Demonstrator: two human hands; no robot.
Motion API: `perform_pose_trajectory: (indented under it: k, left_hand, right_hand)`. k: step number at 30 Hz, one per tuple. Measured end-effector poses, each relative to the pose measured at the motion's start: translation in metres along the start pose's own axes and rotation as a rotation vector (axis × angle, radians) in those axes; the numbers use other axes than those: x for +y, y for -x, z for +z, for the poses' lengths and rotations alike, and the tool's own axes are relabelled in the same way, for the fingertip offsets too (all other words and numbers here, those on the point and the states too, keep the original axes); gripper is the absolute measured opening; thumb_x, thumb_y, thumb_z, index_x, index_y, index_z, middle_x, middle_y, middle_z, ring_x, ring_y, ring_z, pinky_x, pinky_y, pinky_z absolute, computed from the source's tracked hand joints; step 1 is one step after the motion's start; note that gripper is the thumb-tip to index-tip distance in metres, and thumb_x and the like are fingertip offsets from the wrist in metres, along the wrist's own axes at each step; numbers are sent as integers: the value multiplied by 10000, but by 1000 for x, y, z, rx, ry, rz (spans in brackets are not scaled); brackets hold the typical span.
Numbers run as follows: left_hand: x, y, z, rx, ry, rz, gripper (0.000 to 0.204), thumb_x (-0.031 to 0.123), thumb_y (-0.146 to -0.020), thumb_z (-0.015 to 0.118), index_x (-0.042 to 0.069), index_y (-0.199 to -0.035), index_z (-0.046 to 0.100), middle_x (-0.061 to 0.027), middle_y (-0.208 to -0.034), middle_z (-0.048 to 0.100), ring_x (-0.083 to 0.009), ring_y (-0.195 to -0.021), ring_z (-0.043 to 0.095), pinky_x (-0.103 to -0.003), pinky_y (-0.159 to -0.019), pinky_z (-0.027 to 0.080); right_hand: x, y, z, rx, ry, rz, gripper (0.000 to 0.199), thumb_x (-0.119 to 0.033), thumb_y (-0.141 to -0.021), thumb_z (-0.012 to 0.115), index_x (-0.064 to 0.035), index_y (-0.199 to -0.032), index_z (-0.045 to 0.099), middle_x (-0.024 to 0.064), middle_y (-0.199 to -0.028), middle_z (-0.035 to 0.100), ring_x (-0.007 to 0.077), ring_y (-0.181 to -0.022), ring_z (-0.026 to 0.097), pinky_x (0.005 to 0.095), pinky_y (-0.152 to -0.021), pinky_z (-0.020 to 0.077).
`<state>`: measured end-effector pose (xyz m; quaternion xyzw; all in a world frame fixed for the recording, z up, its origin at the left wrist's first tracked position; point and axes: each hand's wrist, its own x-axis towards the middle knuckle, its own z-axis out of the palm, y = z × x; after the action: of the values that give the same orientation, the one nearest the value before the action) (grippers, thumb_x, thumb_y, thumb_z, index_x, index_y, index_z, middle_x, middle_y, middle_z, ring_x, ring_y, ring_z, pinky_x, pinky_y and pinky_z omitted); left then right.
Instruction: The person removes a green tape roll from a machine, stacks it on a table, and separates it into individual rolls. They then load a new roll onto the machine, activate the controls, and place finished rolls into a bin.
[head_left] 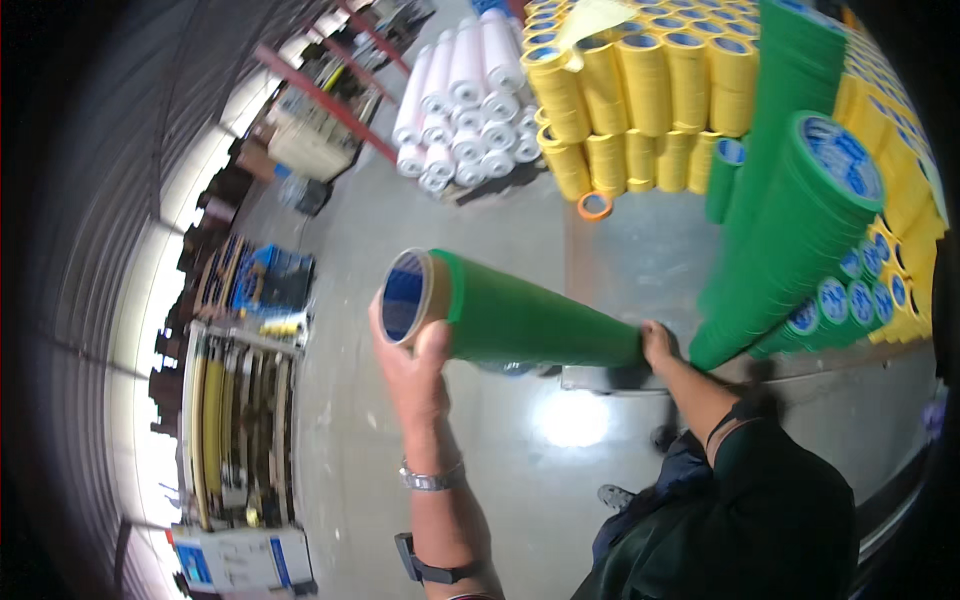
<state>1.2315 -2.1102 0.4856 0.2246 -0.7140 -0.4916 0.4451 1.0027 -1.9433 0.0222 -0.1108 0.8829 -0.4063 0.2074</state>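
long green roll (545,320), tan core (440,290) blue inside, held aloft, slanting, left end raised.

Green roll (545,322), blue-lined core (403,300)

Free floor (345,290) lies left of the held roll (545,318); green columns (790,240) and yellow stacks (640,85) block the right.

Nothing is legible: white marks show on the blue end (840,158) of the front tall green roll (785,240) and on the blue ends (832,300) of the short green rolls (818,336) near it, too small or blurred to read.
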Motion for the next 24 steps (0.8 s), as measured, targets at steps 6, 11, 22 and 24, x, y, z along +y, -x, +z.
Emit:
perform_pose_trajectory:
  k: [6,11,22,24]
  left_hand:
    - [43,-23,119,-310,-46,170,793,356,-714,878,-7,-1307,497,-121,-1202,609,-212,-1101,606,-345,-985,468]
    - [53,-25,154,-361,67,196,802,365,-719,877,-15,-1303,480,-128,-1184,609,-216,-1094,608,-351,-979,471]
    - [46,-19,165,-216,35,187,768,383,-752,851,-26,-1296,494,-134,-1195,590,-223,-1116,586,-359,-993,456]
    - [45,-19,174,-171,47,197,757,370,-761,843,-27,-1301,490,-136,-1203,586,-220,-1122,581,-358,-998,451]
  right_hand:
    - [73,92,-22,-64,-123,162,396,-278,-890,648,-73,-1229,637,206,-1196,677,393,-1117,636,462,-968,484]
    - [134,135,-38,-310,-98,177,450,-286,-850,701,-76,-1244,649,199,-1176,686,359,-1116,645,421,-971,491]
    - [88,79,-39,-405,-87,-167,410,-197,-839,699,-18,-1202,631,142,-927,704,249,-842,673,398,-805,543]
    - [105,58,-11,-354,-120,-278,400,-235,-834,700,-23,-1166,633,138,-903,698,259,-828,673,395,-798,544]
